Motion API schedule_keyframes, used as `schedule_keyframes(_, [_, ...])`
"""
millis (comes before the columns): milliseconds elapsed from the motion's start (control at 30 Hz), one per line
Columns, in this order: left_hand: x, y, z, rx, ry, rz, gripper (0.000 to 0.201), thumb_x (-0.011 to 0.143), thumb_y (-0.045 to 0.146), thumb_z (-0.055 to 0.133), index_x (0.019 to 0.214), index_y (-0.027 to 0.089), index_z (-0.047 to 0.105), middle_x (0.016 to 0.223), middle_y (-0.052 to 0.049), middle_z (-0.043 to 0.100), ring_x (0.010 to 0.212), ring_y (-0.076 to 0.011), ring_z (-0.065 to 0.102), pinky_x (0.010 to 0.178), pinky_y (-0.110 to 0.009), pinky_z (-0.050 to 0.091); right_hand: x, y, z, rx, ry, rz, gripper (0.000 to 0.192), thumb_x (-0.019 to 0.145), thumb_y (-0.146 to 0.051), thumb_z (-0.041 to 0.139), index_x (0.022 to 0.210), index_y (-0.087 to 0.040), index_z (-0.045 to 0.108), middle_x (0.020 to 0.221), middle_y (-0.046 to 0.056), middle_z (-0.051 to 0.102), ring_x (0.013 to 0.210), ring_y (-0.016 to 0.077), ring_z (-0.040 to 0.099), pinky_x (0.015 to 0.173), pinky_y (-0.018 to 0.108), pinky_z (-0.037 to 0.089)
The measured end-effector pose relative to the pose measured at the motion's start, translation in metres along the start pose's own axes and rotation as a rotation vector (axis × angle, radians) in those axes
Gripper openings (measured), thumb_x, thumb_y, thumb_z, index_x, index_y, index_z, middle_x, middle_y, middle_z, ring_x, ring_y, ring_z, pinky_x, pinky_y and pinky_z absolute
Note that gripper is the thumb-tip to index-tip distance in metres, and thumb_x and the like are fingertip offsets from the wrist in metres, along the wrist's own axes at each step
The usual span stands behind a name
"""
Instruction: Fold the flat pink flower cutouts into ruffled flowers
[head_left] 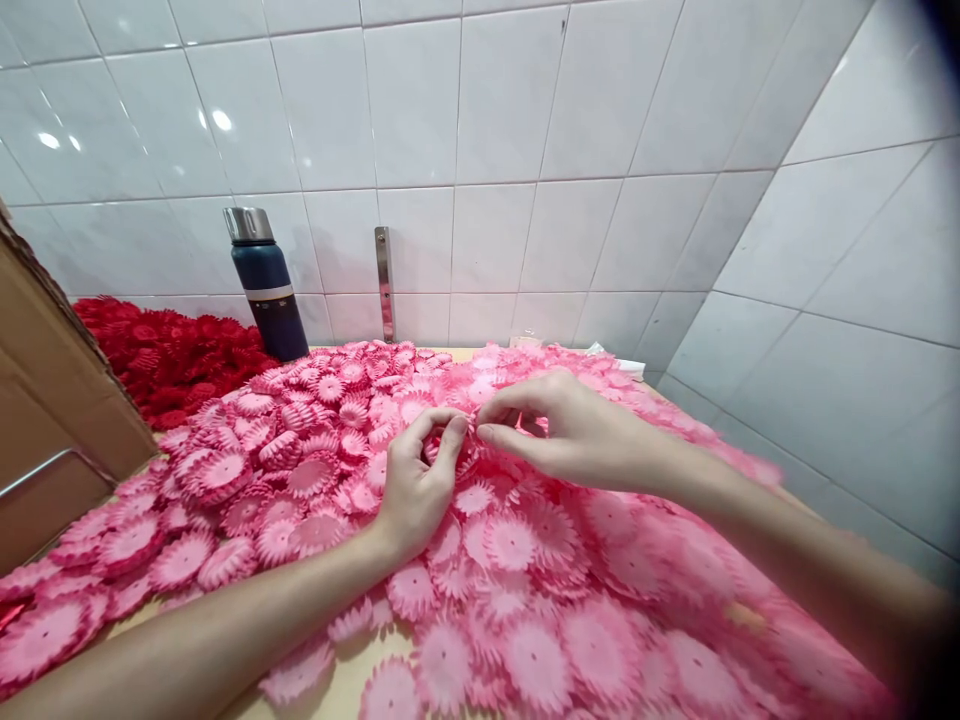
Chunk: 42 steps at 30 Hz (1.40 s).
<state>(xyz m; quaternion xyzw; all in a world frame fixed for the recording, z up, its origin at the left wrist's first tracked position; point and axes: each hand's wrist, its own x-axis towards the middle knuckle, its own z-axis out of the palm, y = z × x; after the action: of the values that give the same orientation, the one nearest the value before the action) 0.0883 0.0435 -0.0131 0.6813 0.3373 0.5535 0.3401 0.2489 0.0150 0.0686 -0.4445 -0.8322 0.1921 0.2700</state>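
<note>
Over a wide heap of pink, frilly-edged flower discs [510, 543], my two hands meet near the middle of the view. My left hand [420, 490] is closed, thumb against curled fingers, on a pink flower disc [466, 458] that is mostly hidden. Just to its right, my right hand [574, 430] has thumb and fingertips drawn together at the same spot. Whatever is between those fingertips is too small to make out. Many discs around the hands show a small hole in the centre.
A dark blue bottle [271, 290] with a steel cap stands behind the heap, beside a pile of deep red pieces [176, 355]. Cardboard [60, 400] rises at the left. A metal strip [384, 285] is on the tiled wall [495, 120]. The yellowish tabletop [360, 670] shows in front.
</note>
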Motion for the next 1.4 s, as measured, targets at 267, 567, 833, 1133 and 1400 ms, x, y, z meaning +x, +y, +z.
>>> schedule_keyframes(267, [-0.001,-0.003,0.001,0.014,-0.008,0.015,0.017,0.09,0.032,0.054,0.085,0.018,0.062,0.076,-0.001,0.062,0.068,-0.0134,0.054,0.064,-0.024,0.044,0.003,0.009,0.003,0.109,-0.005,0.064,0.016,0.082,-0.019,0.051,0.072,-0.017,0.063,0.068,0.001,0.061,0.063,0.0133,0.054,0.056,0.025,0.042])
schedule_keyframes(567, [-0.002,0.0,0.0,0.015,0.027,0.011,0.017,0.093,0.032,0.05,0.083,0.019,0.056,0.075,0.0,0.057,0.068,-0.0131,0.052,0.065,-0.024,0.043,0.002,0.031,-0.007,-0.407,0.289,-0.001,0.013,0.077,-0.016,0.049,0.065,-0.02,0.051,0.061,0.002,0.056,0.056,0.0145,0.05,0.056,0.029,0.038])
schedule_keyframes(833, [-0.001,-0.003,0.001,0.027,0.044,-0.005,0.019,0.092,0.034,0.052,0.083,0.019,0.058,0.071,0.001,0.056,0.064,-0.0127,0.05,0.06,-0.024,0.041,0.0,0.024,-0.02,-0.302,0.505,0.105,0.021,0.085,-0.032,0.055,0.069,-0.021,0.063,0.066,0.006,0.065,0.057,0.0182,0.056,0.056,0.033,0.041])
schedule_keyframes(1133, [-0.001,-0.003,0.0,0.024,0.037,0.018,0.017,0.091,0.032,0.054,0.084,0.018,0.062,0.077,0.0,0.063,0.069,-0.0125,0.055,0.064,-0.023,0.044,0.0,-0.002,0.002,0.048,0.004,0.039,0.017,0.084,-0.019,0.053,0.08,-0.019,0.07,0.076,0.002,0.07,0.067,0.0152,0.061,0.061,0.028,0.047])
schedule_keyframes(1400, [-0.001,-0.003,0.002,0.012,0.041,0.04,0.016,0.09,0.03,0.055,0.085,0.018,0.065,0.076,-0.001,0.065,0.069,-0.013,0.056,0.065,-0.024,0.045,0.003,0.005,0.006,0.103,0.059,0.097,0.015,0.083,-0.022,0.055,0.074,-0.017,0.066,0.073,0.002,0.068,0.067,0.0149,0.06,0.059,0.027,0.045])
